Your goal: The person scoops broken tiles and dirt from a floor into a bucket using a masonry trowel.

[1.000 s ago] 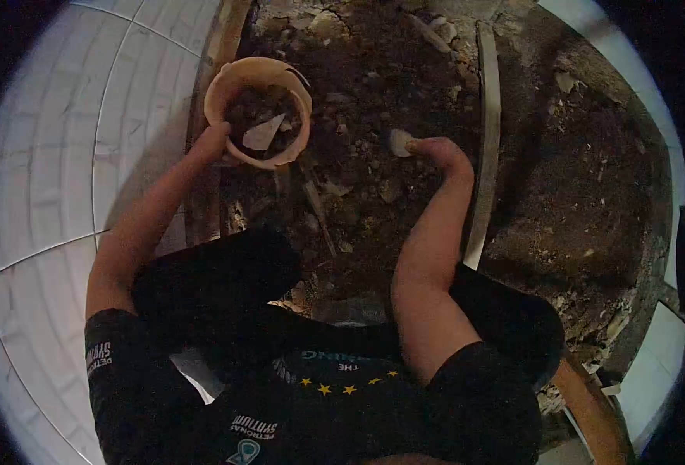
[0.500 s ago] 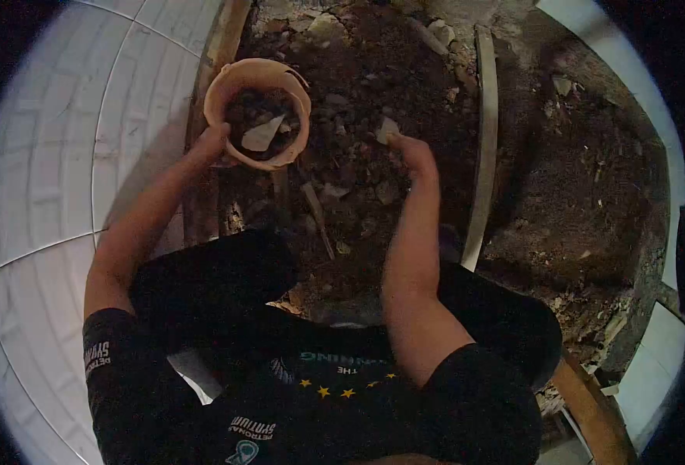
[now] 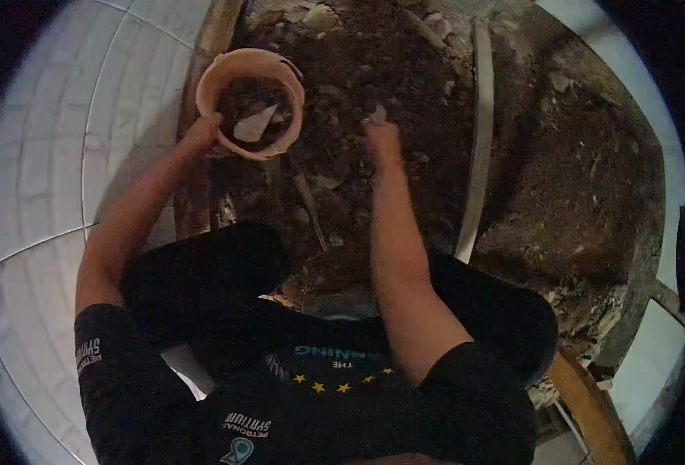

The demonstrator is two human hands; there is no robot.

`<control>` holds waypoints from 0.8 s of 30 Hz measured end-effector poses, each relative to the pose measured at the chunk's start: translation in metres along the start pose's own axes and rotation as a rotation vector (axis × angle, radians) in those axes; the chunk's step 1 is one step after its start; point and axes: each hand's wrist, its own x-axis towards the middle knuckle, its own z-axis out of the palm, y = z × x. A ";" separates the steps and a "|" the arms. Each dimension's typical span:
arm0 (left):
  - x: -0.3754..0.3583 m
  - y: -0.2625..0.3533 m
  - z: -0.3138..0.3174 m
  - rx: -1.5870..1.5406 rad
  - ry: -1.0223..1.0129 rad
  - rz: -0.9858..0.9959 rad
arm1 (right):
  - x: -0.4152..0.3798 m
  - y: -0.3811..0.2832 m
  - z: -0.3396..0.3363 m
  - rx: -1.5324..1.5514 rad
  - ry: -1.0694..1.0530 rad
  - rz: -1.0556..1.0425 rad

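Note:
A round, light-orange bucket (image 3: 290,139) with a ragged rim stands at the upper left, holding dark rubble and a pale, pointed shard (image 3: 255,124). My left hand (image 3: 203,133) grips the near left side of its rim. Over the dark soil and stones (image 3: 342,85), right of the bucket, my right hand (image 3: 383,139) is closed on a small pale piece (image 3: 378,115) that shows past the fingertips.
White tiles (image 3: 40,163) cover the left side, edged by a wooden board (image 3: 217,35). A long pale wooden strip (image 3: 482,116) crosses the dirt on the right. A thin stick (image 3: 310,205) lies near my knees. A curved brown piece (image 3: 590,403) is at lower right.
My right hand has moved left with the pale piece, toward the bucket, and its wrist has straightened. The bucket and my left hand appear slightly shifted up and left, along with the whole view.

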 end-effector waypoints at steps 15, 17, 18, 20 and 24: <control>0.035 -0.063 -0.003 0.455 0.027 0.299 | 0.003 0.008 -0.027 1.044 -0.298 0.406; 0.039 -0.068 -0.002 0.459 0.041 0.282 | -0.005 -0.019 -0.014 1.015 -0.269 0.374; 0.027 -0.053 0.004 0.355 0.044 0.167 | -0.011 -0.037 -0.011 0.850 -0.188 0.360; 0.029 -0.046 0.004 0.260 0.057 0.060 | 0.000 -0.041 0.007 0.700 -0.099 0.344; 0.059 -0.061 -0.010 0.747 -0.019 0.583 | 0.010 -0.043 0.019 0.863 0.016 0.272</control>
